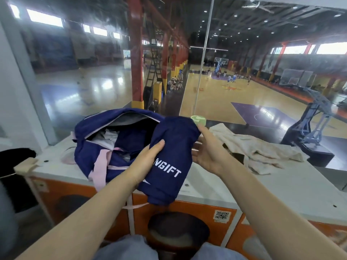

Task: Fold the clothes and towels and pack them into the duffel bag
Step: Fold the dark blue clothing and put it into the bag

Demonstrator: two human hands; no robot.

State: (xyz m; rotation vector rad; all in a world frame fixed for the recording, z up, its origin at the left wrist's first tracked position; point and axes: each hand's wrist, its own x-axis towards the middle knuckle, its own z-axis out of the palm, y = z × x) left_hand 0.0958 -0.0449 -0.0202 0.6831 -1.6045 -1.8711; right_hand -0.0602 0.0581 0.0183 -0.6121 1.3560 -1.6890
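duffel bag (88,147): navy with pink straps, on the left of the white tabletop (216,182), zip mouth gaping, light-coloured folded things already inside.
left hand (148,156): fingers laid over the front of the navy garment (172,158), thumb hidden behind it, so it appears to pinch the cloth; forearm reaches up from lower left.
navy garment: folded into a long bundle with white lettering, held in the air just right of the bag mouth, lower end hanging past the tabletop edge.
right hand (208,149): palm turned inward, fingers fairly straight, supporting the bundle's right side, fingertips at its top corner.
beige towel (259,149): crumpled, unfolded, on the tabletop to the right.
risk: the fold looks loose; tipping it toward the bag with only a light side hold could let it spill open or snag on the zip edge.
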